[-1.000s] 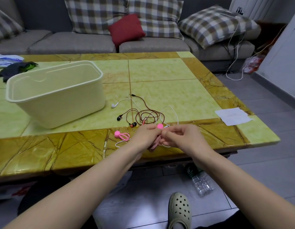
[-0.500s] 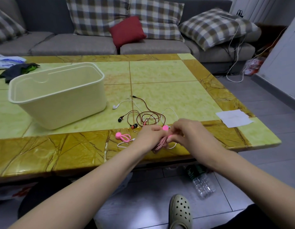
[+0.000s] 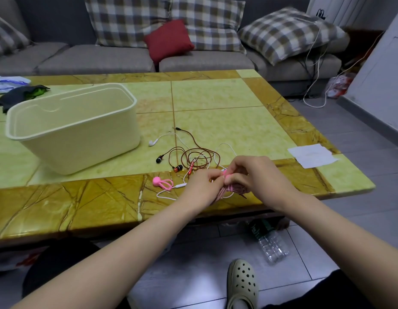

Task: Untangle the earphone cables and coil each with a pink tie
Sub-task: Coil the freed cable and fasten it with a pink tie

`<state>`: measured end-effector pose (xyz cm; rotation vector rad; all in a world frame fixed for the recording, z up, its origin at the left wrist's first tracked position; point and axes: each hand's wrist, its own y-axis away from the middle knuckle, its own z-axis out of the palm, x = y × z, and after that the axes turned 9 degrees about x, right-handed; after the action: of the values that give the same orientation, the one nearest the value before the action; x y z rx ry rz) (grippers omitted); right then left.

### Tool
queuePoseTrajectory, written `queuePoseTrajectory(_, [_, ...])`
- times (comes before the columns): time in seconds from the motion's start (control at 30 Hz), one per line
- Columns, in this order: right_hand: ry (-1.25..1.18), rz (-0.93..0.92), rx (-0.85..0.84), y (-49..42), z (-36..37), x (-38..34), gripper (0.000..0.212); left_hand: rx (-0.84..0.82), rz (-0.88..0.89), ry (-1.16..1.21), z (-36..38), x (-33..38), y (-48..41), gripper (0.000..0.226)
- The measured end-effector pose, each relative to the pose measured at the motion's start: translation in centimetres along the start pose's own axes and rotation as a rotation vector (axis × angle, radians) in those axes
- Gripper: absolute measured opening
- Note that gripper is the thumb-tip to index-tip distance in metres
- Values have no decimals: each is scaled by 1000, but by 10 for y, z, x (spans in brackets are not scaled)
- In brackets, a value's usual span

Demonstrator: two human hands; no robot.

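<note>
Left hand [image 3: 202, 186] grips the coiled pink cable [image 3: 230, 190]. Right hand [image 3: 253, 176] has closed in, pinching the pink tie [image 3: 225, 174] against it, so the first coil looks nearly fastened. The red-brown earphone cable [image 3: 191, 167] lies tangled just beyond.

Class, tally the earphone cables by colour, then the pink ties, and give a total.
White cable: 1
Brown cable: 1
Pink cable: 1, bundled in the left hand
Pink tie: 2, one lying loose, one pinched by the right hand
Total: 5
</note>
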<state>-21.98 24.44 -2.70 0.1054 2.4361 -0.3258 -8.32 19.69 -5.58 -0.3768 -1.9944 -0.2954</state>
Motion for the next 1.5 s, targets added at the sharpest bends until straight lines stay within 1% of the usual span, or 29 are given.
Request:
queuePoseTrajectory(0.17, [-20,-13,76,4,0,1,8,8,20,17,1,0,1,31])
queuePoseTrajectory(0.23, [-33,-22,97,6,1,0,10,-5,30,12,-2,1,1,34])
queuePoseTrajectory(0.4, [-73,-13,145,9,3,-1,16,-117,44,45,-15,6,6,40])
queuePoseTrajectory(0.53, [-49,16,157,10,2,-4,13,-200,43,80,-27,12,8,39])
queuePoseTrajectory(0.6, [-89,28,150,9,3,-5,14,-219,40,73,-32,11,8,40])
queuePoseTrajectory(0.67, [-150,44,167,8,5,-5,15,-240,35,82,-35,12,9,36])
queuePoseTrajectory(0.77, [-228,94,189,6,6,-6,15,-238,34,53,-37,14,8,18])
queuePoseTrajectory(0.8, [-257,114,177,5,6,-6,16,-228,25,37,-37,15,8,15])
queuePoseTrajectory(0.87, [-285,145,124,5,5,-6,19,-228,11,3,-38,16,7,13])
queuePoseTrajectory(0.93, [-267,157,68,6,6,-5,13,-256,8,-33,-38,15,8,13])
queuePoseTrajectory(1.03, [-259,156,49,11,8,-4,11,-283,-3,-72,-37,14,8,12])
queuePoseTrajectory(1.17, [-273,149,138,16,11,-4,11,-245,-18,-21,-35,14,5,5])
queuePoseTrajectory(1.23, [-294,141,176,16,12,-4,12,-190,-6,23,-33,13,4,4])
queuePoseTrajectory(1.33, [-321,112,185,15,12,-7,11,-86,13,32,-30,12,4,5])
queuePoseTrajectory(1.43, [-300,98,183,18,13,-8,11,-44,19,34,-28,12,5,6])
queuePoseTrajectory(1.5, [-250,96,237,20,16,-7,14,-30,21,36,-26,12,6,6])
